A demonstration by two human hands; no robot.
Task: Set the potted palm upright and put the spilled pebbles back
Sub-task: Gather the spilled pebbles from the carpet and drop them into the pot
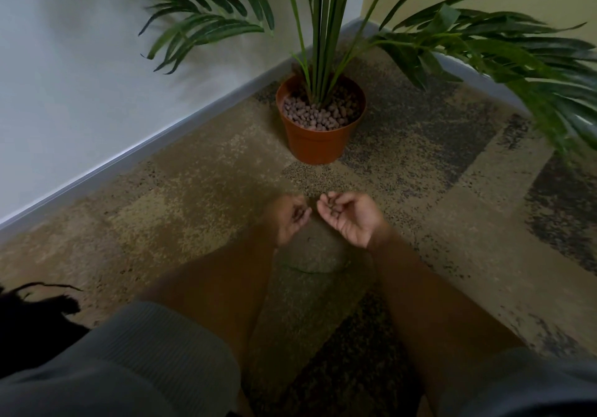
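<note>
Palm: the potted palm (pixel 319 119) stands upright on the carpet (pixel 181 171) in the corner, pebbles (pixel 318 114) heaped around its stems.
Right hand: the right hand (pixel 347 217) is cupped palm-up, fingers curled round a few dark pebbles.
Left hand: the left hand (pixel 290 219) is blurred; fingers curled, seemingly on pebbles too.
Handling: small, hard, light, and they look prone to rolling, so a cupped palm suits better than a pinch.
Next: tip both handfuls over the pot rim, low, clear of the fronds.
</note>
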